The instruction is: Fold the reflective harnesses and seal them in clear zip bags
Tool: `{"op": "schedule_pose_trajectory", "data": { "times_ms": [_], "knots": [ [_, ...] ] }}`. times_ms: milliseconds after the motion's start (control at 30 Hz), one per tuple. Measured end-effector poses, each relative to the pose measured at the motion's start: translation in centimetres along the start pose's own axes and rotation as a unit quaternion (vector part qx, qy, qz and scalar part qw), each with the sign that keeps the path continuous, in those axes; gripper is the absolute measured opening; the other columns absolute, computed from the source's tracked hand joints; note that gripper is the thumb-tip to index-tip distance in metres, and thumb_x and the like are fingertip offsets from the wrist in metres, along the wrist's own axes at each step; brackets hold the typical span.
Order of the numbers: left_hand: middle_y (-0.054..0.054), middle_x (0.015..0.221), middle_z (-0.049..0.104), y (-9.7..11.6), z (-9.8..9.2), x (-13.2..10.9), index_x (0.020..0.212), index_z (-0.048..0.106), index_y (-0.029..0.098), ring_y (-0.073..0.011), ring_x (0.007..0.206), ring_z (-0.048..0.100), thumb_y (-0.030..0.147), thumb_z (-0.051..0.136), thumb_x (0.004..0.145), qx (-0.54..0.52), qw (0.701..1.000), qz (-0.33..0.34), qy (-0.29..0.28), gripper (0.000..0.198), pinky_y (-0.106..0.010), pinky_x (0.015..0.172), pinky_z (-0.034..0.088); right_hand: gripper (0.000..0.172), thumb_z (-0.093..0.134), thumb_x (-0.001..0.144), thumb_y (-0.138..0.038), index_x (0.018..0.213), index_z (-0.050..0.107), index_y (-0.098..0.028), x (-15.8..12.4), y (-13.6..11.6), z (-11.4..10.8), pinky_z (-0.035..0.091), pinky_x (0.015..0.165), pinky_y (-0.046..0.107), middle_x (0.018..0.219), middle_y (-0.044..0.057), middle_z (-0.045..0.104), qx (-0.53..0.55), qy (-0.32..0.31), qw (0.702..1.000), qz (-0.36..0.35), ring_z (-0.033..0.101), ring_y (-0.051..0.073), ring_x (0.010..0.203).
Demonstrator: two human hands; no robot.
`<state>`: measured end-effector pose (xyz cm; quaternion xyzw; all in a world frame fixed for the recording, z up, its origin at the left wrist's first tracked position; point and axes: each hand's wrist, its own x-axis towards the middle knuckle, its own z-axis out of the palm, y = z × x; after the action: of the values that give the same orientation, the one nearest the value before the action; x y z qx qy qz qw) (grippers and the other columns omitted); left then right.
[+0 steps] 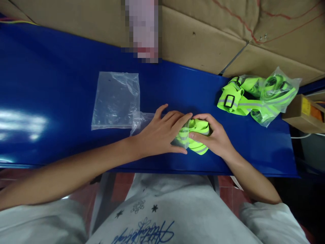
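Note:
A folded neon-yellow reflective strap vest [198,146] with grey stripes is partly inside a clear plastic bag [185,139], near the front of the table. My right hand [215,137] grips the bundle's uncovered end, thumb on the near side and fingers at the back. Across the bag lies my left hand [165,134], its thumb and fingers spanning the mouth around the bundle and holding the plastic. The bag's closed end trails out left of that hand, beside a flat clear plastic bag [115,101]. My left palm hides the middle of the bag.
More neon reflective straps [256,98] with black buckles lie at the right, some in clear plastic. A cardboard box [296,113] stands at the blue table's [63,84] right end. Brown board [198,37] with red cords borders the back. A pixelated patch covers something there.

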<state>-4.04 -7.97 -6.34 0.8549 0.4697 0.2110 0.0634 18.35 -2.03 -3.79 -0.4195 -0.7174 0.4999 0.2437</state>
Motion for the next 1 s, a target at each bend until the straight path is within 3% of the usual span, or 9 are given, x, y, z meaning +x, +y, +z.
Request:
{"op": "schedule_pose_trajectory", "data": {
  "times_ms": [100,267,400,533,633,733,833,900,1000],
  "knots": [
    [-0.028,0.141,0.061,0.2,-0.5,0.1,0.158,0.035,0.002,-0.0390,0.133,0.057,0.076,0.070,0.083,0.052,0.998,0.020,0.009,0.111,-0.064,0.125,0.022,0.062,0.089,0.078,-0.043,0.125,0.053,-0.025,-0.3,0.3,0.4,0.056,0.085,0.031,0.111,0.002,0.066,0.020,0.045,0.999,-0.015,0.066,0.018,0.099],
    [-0.025,0.152,0.055,0.5,-1.0,0.2,0.158,0.037,0.004,-0.0377,0.139,0.053,0.068,0.063,0.093,0.107,0.994,0.024,0.025,0.096,-0.066,0.126,0.020,0.041,0.082,0.088,-0.039,0.118,0.058,-0.025,-0.8,0.6,1.1,0.053,0.098,0.037,0.123,0.006,0.065,-0.074,0.098,0.986,-0.113,0.064,0.022,0.116],
    [-0.024,0.149,0.058,0.1,-0.4,0.2,0.156,0.040,0.004,-0.0372,0.138,0.054,0.072,0.062,0.091,0.093,0.995,-0.003,0.038,0.097,-0.067,0.126,0.019,0.030,0.063,0.102,-0.037,0.129,0.061,-0.025,-0.9,0.5,1.2,0.050,0.108,0.042,0.131,0.010,0.063,-0.124,0.054,0.978,-0.162,0.060,0.024,0.126],
    [-0.025,0.144,0.061,-0.3,0.0,0.3,0.153,0.043,0.003,-0.0388,0.135,0.055,0.076,0.063,0.087,0.078,0.996,-0.022,0.040,0.100,-0.068,0.124,0.019,0.039,0.050,0.108,-0.035,0.145,0.055,-0.023,-0.9,0.5,0.9,0.042,0.119,0.043,0.145,0.013,0.053,-0.174,0.014,0.970,-0.167,0.049,0.024,0.141],
    [-0.026,0.145,0.060,-0.3,-0.2,0.4,0.153,0.042,0.001,-0.0369,0.132,0.058,0.074,0.070,0.084,0.068,0.997,-0.001,0.023,0.104,-0.062,0.123,0.025,0.037,0.055,0.107,-0.035,0.142,0.057,-0.025,-0.7,1.0,0.9,0.046,0.114,0.042,0.138,0.011,0.057,-0.157,0.050,0.974,-0.158,0.055,0.023,0.133],
    [-0.025,0.149,0.057,-0.2,-0.4,0.3,0.154,0.039,0.001,-0.0358,0.135,0.056,0.071,0.076,0.081,0.065,0.998,0.025,0.003,0.108,-0.056,0.124,0.027,0.034,0.063,0.102,-0.039,0.132,0.058,-0.024,-0.5,1.6,1.1,0.055,0.094,0.036,0.120,0.008,0.066,-0.081,0.108,0.984,-0.117,0.066,0.021,0.109],
    [-0.026,0.147,0.058,-0.2,-0.1,0.1,0.153,0.039,0.000,-0.0363,0.133,0.057,0.070,0.077,0.080,0.055,0.998,0.024,0.002,0.108,-0.055,0.123,0.027,0.023,0.066,0.100,-0.042,0.111,0.065,-0.022,-0.4,1.6,1.4,0.055,0.079,0.033,0.105,0.005,0.071,-0.063,0.110,0.988,-0.083,0.068,0.019,0.090],
    [-0.027,0.146,0.058,-0.2,0.3,0.1,0.152,0.039,-0.001,-0.0371,0.133,0.057,0.069,0.078,0.080,0.044,0.999,0.019,0.005,0.108,-0.055,0.122,0.029,0.019,0.063,0.103,-0.041,0.104,0.067,-0.023,-0.4,1.3,1.4,0.055,0.082,0.033,0.105,0.005,0.073,-0.071,0.089,0.989,-0.093,0.069,0.019,0.093],
    [-0.027,0.146,0.058,-0.3,0.8,0.1,0.151,0.040,-0.002,-0.0381,0.133,0.057,0.067,0.080,0.077,0.020,1.000,0.000,0.001,0.109,-0.053,0.119,0.033,0.018,0.054,0.107,-0.033,0.108,0.070,-0.023,-0.4,0.9,1.3,0.055,0.097,0.036,0.118,0.006,0.072,-0.096,0.034,0.985,-0.142,0.068,0.020,0.112]
  ]
}}
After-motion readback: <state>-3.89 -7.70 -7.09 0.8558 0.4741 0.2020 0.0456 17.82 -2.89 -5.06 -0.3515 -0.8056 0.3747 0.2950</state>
